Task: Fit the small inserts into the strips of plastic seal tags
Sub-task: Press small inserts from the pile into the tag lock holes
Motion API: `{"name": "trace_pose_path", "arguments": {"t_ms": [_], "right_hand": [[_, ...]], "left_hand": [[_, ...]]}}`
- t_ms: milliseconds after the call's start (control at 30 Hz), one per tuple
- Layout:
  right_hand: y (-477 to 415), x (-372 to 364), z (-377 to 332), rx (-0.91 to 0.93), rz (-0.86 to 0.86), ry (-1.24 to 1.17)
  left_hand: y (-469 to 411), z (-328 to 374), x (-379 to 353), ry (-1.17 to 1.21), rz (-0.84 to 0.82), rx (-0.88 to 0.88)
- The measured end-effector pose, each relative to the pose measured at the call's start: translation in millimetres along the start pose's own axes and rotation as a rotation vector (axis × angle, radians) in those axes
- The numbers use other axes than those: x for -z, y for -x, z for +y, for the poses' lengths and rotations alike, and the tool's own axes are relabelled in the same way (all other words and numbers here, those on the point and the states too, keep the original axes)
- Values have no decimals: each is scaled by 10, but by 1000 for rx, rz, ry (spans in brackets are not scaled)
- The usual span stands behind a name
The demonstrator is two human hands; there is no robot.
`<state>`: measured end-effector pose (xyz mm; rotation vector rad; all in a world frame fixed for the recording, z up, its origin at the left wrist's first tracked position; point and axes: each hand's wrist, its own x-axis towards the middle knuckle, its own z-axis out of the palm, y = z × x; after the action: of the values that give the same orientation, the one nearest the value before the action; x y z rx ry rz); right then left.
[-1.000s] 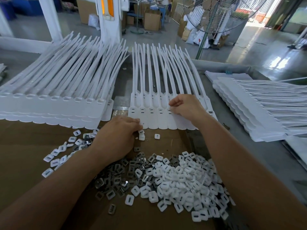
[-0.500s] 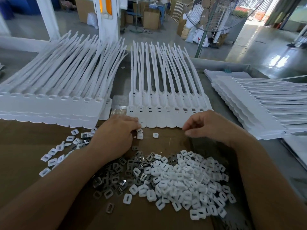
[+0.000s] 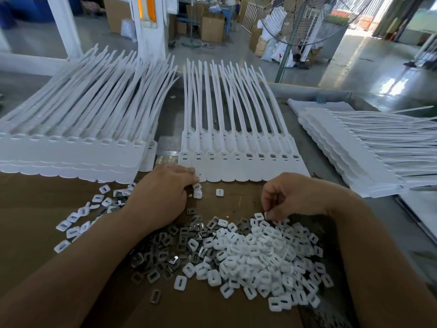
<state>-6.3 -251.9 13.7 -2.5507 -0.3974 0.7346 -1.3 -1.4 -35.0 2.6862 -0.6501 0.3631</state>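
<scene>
Centrally, the right-hand grip [image 3: 295,197] is pinching one insert [image 3: 267,215] above the pile [image 3: 260,254], the left-hand grip [image 3: 163,197] clutching white inserts [image 3: 197,191].

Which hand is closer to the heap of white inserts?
Right. The right hand pinches a white insert at the far edge of the heap; the left hand is farther off, up-left, at the seal tag strip.

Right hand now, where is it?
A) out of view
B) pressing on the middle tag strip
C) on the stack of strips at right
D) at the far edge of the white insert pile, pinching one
D: the right hand is at the far edge of the pile of white inserts, thumb and finger pinching a white insert, clear of the tag strip.
</scene>
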Motion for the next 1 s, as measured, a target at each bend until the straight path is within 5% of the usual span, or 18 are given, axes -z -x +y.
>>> {"name": "trace_pose_path", "arguments": {"t_ms": [367, 633, 1000], "right_hand": [[-75, -31, 29, 25, 358, -412], [-234, -50, 98, 35, 680, -473], [-541, 152, 71, -14, 796, -438]], "left_hand": [[-2, -17, -33, 8, 2, 9], [18, -8, -16, 0, 9, -4], [23, 12, 11, 18, 10, -21]]}}
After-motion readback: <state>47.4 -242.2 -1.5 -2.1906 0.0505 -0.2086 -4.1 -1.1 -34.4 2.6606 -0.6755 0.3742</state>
